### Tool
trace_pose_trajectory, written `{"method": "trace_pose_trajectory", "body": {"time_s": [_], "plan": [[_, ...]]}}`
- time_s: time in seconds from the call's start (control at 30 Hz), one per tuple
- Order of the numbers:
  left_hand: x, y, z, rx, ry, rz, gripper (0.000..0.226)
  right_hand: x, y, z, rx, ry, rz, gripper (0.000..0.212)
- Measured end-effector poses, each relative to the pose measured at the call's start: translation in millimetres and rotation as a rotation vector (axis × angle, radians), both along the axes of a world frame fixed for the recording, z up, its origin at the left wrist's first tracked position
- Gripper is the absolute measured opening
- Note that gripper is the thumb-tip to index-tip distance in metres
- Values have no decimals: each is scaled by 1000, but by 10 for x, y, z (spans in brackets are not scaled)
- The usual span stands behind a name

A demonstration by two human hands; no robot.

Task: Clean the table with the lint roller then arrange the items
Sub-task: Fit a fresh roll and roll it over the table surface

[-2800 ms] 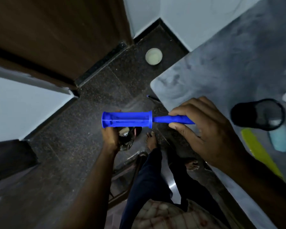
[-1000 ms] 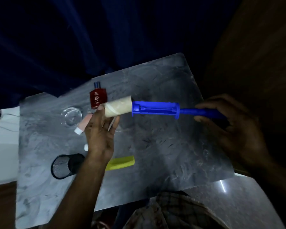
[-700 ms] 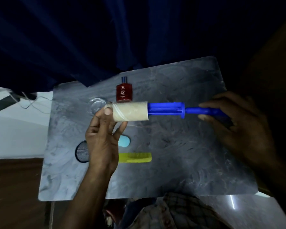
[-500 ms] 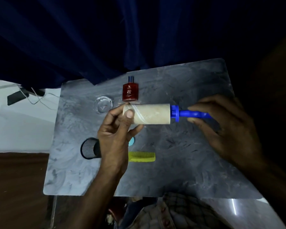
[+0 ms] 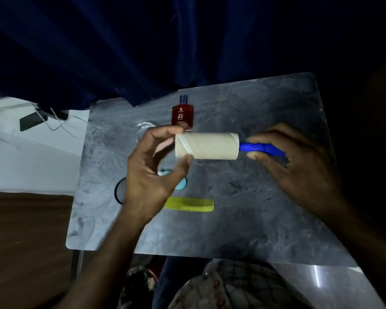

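Firstly, right hand (image 5: 299,170): its fingers and thumb were curled round the slim blue plastic handle (image 5: 261,149), probably to steady the tool level.
Left hand (image 5: 152,175): thumb and forefinger pinched the free end of the pale cylindrical paper roll (image 5: 207,146), apparently seating it or hunting for the sheet edge.
Lint roller (image 5: 223,150): it was held in the air between both hands, above the table and not touching it; rolling had not begun.
Grey marbled table (image 5: 254,219): the stretch beneath the right hand looked the easiest place to start.
Items: a red glass bottle (image 5: 182,115) stood at the far edge. A yellow-green plastic comb (image 5: 189,204) lay flat beside the left wrist. A black mesh cup (image 5: 120,190) and a light-blue oval object (image 5: 181,184) were partly hidden behind the left hand. All were unsorted.
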State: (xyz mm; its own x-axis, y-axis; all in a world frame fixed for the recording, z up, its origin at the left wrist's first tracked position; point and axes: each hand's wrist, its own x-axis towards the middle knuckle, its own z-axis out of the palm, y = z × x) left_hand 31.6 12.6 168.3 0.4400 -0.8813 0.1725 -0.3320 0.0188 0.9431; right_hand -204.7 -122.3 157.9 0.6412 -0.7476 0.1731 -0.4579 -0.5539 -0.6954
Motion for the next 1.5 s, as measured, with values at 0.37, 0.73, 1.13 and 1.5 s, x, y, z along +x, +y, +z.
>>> {"method": "trace_pose_trajectory", "body": {"time_s": [0.37,0.73,1.13,1.5], "plan": [[179,187,-1279,268,-347,-130,22,242,8,-1259,316,128,-424,22],[273,-923,-2369,536,-651,-138,66,921,234,-1804,227,348,-551,28],[148,-1008,-2643,592,-776,-55,67,977,402,-1915,174,692,-442,39],[72,-1038,-2653,620,-838,9,71,772,262,-2011,352,488,-578,39]]}}
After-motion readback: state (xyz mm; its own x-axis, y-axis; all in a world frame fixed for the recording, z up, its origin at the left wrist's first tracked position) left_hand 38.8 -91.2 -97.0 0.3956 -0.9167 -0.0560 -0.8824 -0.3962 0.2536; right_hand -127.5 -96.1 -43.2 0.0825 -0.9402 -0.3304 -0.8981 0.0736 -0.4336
